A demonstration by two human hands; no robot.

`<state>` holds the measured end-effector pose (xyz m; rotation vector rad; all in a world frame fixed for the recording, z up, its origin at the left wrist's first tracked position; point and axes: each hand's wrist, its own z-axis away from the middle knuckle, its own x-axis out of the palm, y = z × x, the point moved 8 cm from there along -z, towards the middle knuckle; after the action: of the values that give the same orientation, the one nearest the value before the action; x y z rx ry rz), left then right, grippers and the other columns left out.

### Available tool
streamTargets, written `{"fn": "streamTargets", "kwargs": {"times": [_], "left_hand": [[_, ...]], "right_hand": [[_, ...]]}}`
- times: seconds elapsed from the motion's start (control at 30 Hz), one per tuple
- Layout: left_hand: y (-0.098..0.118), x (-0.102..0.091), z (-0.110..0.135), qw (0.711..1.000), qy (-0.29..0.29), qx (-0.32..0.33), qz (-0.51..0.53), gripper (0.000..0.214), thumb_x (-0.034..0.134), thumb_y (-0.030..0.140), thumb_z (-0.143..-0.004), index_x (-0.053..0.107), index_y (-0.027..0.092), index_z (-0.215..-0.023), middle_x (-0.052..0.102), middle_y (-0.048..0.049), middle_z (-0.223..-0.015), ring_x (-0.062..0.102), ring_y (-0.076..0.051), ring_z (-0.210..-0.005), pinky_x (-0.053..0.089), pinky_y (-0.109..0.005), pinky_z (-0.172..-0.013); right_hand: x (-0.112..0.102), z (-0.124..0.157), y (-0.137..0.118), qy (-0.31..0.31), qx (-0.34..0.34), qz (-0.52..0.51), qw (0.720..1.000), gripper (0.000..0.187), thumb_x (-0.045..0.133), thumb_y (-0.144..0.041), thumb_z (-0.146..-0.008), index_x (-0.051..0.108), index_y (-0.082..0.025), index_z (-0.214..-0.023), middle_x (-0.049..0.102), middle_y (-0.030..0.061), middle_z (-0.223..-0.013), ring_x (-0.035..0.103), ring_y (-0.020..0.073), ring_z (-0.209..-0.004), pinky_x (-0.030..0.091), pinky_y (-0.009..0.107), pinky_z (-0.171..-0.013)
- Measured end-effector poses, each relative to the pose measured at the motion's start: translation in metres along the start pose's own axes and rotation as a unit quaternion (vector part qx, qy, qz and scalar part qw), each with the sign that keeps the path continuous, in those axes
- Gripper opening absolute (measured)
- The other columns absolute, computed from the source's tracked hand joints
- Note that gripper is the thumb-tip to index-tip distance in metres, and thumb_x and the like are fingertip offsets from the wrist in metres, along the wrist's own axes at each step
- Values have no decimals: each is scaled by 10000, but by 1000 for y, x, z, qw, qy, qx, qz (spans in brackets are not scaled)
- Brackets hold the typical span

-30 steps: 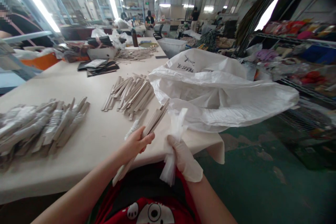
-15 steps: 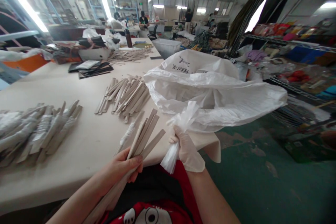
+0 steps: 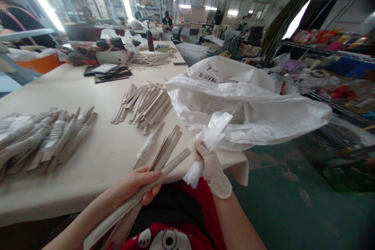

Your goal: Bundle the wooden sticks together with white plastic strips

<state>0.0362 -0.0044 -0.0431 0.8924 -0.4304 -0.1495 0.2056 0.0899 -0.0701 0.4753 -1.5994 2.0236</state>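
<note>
My bare left hand (image 3: 146, 183) is closed round several long flat grey-beige strips (image 3: 165, 148), their far ends fanned apart. My right hand (image 3: 209, 168), in a pale glove, grips a bunch of white plastic strips (image 3: 216, 129) that sticks out above and below the fist. Just beyond it a large white sack (image 3: 254, 119) lies with its mouth wide, dark handwriting on its far side. On the table by my left hand rests a single bundle (image 3: 146, 146) wrapped in white plastic. Farther back is a loose pile of the same strips (image 3: 143, 103).
Wrapped bundles (image 3: 49, 136) lie at the left of the pale table (image 3: 108, 156). Dark flat pieces (image 3: 108, 73), a bottle (image 3: 150, 41) and more strips stand farther back. Wire shelves (image 3: 336, 50) with bagged goods line the right. Other people (image 3: 166, 21) are in the background.
The strips in my left hand have shifted, one now lying at a lower slant across the others. My right hand with the plastic strips has moved slightly. The whole view has shifted a little.
</note>
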Motion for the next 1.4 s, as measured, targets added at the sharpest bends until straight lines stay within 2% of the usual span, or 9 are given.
{"fn": "streamTargets", "kwargs": {"times": [0.13,0.33,0.47,0.63,0.87,1.0,1.17,1.27,1.4], "left_hand": [[3,3,-12,999,45,31,-1,303,607,432,-708,508,150,-656,564,24,-531,439,-48,-364,268,-170,-360],[4,-6,-24,988,116,88,-56,357,627,472,-675,470,164,-759,590,33,-605,497,-69,-457,357,-184,-442],[0,-15,-20,979,129,74,-138,366,638,463,-659,471,164,-788,589,39,-569,482,-77,-415,341,-193,-415],[13,-27,-9,963,211,124,-112,354,627,472,-631,446,185,-732,524,75,-476,434,-64,-360,313,-183,-377],[-6,-34,-8,955,211,85,-192,297,614,430,-633,453,192,-709,517,75,-446,420,-72,-326,315,-181,-334],[2,-35,-11,937,253,143,-193,277,581,435,-663,438,198,-666,484,82,-453,410,-70,-361,331,-182,-360],[4,-32,-4,931,227,137,-250,234,589,403,-667,493,191,-637,503,63,-459,447,-97,-427,352,-201,-425],[8,-32,1,921,265,157,-240,232,574,400,-664,470,197,-617,487,64,-464,443,-102,-444,352,-209,-450],[14,-44,-6,899,304,174,-264,237,546,420,-678,483,196,-633,490,57,-490,458,-120,-468,356,-224,-476]], "right_hand": [[9,10,16,-20,0,22,1000,237,724,-359,-624,582,-178,-675,514,-64,-516,360,52,-410,277,204,-398],[27,27,47,-86,87,37,992,251,700,-376,-638,627,-171,-764,598,-16,-621,506,120,-534,385,250,-512],[13,24,40,7,46,19,999,251,728,-379,-594,594,-186,-683,525,-59,-549,421,83,-478,334,223,-474],[33,37,63,-104,107,43,988,311,708,-396,-616,505,-172,-539,404,-71,-459,309,62,-425,238,225,-419],[25,19,34,3,81,-110,991,352,730,-426,-557,469,-192,-588,273,-117,-423,173,43,-379,177,203,-374],[46,38,54,-52,155,-79,983,376,716,-435,-565,426,-198,-533,341,-85,-452,283,60,-406,258,220,-403],[35,25,40,-23,90,-122,988,424,680,-503,-598,387,-203,-532,205,-118,-427,145,47,-377,194,205,-369],[41,26,59,-35,157,-121,980,490,680,-457,-618,289,-207,-464,210,-110,-391,163,46,-364,198,210,-359],[46,32,70,-77,193,-157,965,258,698,-379,-638,555,-165,-638,253,-127,-388,153,30,-347,185,173,-337]]}}
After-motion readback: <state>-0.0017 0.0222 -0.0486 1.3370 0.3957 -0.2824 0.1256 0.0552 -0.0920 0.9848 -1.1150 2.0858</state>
